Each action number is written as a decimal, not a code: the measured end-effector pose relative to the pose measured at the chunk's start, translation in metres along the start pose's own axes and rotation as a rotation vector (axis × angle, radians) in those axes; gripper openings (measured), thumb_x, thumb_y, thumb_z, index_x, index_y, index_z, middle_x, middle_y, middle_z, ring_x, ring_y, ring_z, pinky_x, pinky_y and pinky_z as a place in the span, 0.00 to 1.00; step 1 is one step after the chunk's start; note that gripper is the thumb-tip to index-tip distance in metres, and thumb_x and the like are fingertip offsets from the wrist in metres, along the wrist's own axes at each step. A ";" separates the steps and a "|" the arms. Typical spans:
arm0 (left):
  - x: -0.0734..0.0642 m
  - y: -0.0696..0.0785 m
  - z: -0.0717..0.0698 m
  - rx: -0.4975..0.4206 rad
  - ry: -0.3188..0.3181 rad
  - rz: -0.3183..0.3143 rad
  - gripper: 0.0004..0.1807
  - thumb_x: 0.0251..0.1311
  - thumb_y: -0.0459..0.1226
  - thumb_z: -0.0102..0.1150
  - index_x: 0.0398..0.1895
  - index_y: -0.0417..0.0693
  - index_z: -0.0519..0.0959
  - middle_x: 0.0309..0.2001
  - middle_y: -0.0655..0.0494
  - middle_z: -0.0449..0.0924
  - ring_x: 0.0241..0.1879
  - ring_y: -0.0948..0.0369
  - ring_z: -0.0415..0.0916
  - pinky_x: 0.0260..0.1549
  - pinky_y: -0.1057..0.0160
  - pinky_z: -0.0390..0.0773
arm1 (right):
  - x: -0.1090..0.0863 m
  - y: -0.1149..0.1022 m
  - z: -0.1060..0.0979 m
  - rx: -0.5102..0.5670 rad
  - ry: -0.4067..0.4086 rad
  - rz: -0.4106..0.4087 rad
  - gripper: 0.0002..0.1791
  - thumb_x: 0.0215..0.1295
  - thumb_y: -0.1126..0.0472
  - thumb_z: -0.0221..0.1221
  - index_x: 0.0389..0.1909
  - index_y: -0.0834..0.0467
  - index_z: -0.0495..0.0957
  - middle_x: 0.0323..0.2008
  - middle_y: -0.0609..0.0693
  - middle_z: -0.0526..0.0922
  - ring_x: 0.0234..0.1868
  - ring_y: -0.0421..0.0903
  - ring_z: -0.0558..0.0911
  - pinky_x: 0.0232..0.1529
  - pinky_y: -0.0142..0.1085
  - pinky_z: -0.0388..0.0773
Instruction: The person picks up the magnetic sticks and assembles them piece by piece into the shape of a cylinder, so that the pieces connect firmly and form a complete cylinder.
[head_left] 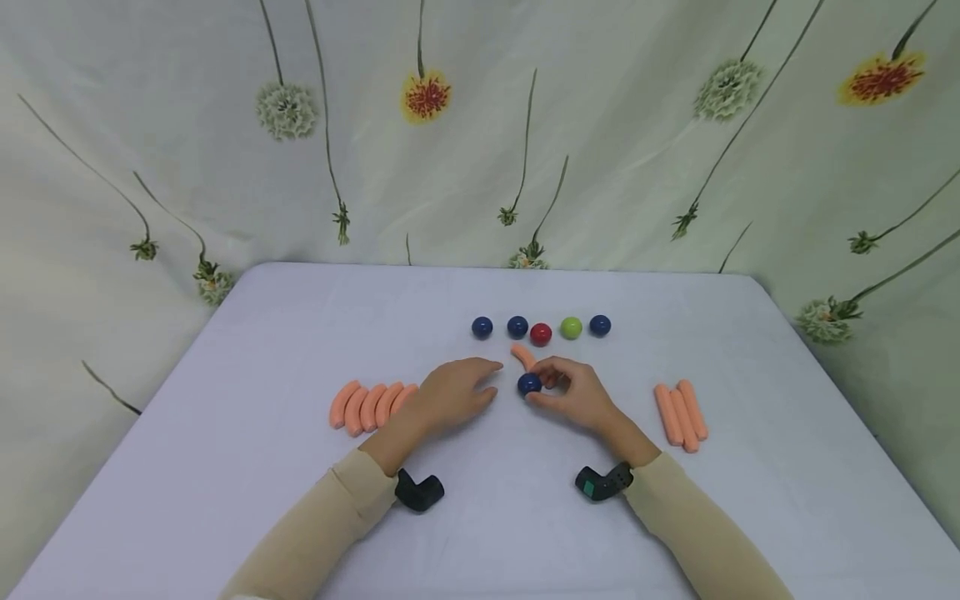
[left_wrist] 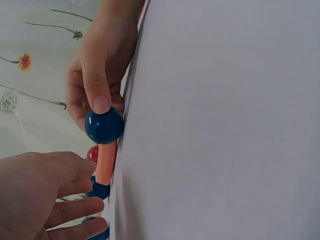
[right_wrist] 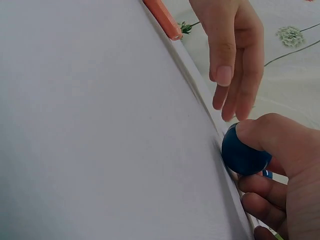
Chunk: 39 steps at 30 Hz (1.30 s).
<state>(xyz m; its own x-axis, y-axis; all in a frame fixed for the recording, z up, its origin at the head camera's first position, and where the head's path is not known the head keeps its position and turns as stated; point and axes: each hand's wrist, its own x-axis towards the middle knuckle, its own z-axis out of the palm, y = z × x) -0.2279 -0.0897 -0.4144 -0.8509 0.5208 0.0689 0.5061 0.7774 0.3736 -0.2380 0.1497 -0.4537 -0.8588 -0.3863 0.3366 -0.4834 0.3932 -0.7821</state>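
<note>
Blue ball (head_left: 529, 383): glossy, smooth, hard-looking sphere, bright highlight on its skin. Located mid-table, just on the near side of a single curved orange piece (head_left: 522, 356). Right hand (head_left: 573, 390) grasps it, thumb on one side, bent fingers on the other. Whether its underside touches the table cannot be told. Left hand (head_left: 457, 393) released: fingers loosely extended towards the ball, well short of contact, palm bare.

Surface: table (head_left: 510, 517) under a plain, pale, matt cloth. Backdrop (head_left: 615, 108): soft hanging fabric, lightly rippled, printed with dandelion heads and thin stems.

Around: beyond the curved piece, a loose row of shiny spheres: two blue balls (head_left: 482, 327) at the left, then a red ball (head_left: 541, 334), a green ball (head_left: 571, 327) and another blue one (head_left: 600, 325). Left side, a bank of curved orange pieces (head_left: 372, 408), smooth, blunt-ended, side by side; the left hand and wrist partly cover the rightmost. Right side, three straight orange sticks (head_left: 681, 417) close together. Dark wrist devices (head_left: 420, 492) at both beige cuffs.

Lie: the ball, being round, shows no long axis. The single curved piece slants from far left to near right, bowed; right fingers mask its near end from above. Ball-to-piece contact uncertain.
</note>
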 end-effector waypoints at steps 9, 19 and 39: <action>-0.030 -0.016 -0.015 0.046 0.090 0.018 0.18 0.66 0.40 0.56 0.57 0.46 0.79 0.55 0.50 0.80 0.57 0.53 0.75 0.55 0.51 0.72 | 0.000 -0.002 -0.001 0.022 -0.011 0.049 0.18 0.52 0.64 0.73 0.45 0.61 0.82 0.34 0.49 0.82 0.37 0.48 0.78 0.41 0.36 0.75; -0.063 -0.035 -0.029 0.064 0.194 0.001 0.16 0.63 0.39 0.58 0.52 0.46 0.81 0.49 0.52 0.82 0.50 0.52 0.78 0.50 0.51 0.75 | -0.002 -0.029 -0.003 0.034 -0.016 0.058 0.18 0.52 0.71 0.70 0.44 0.70 0.80 0.35 0.60 0.82 0.38 0.60 0.78 0.43 0.49 0.76; -0.083 -0.040 -0.031 0.018 0.315 -0.169 0.06 0.64 0.38 0.61 0.35 0.46 0.85 0.17 0.66 0.70 0.25 0.65 0.70 0.32 0.60 0.72 | -0.004 -0.047 -0.010 0.027 -0.031 0.066 0.17 0.52 0.71 0.70 0.44 0.70 0.79 0.34 0.61 0.81 0.38 0.61 0.78 0.42 0.48 0.76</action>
<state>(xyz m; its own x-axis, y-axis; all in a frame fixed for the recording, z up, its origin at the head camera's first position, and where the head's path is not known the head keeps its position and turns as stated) -0.1816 -0.1756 -0.4064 -0.9231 0.2524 0.2900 0.3545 0.8510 0.3876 -0.2138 0.1409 -0.4129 -0.8827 -0.3859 0.2681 -0.4209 0.3958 -0.8162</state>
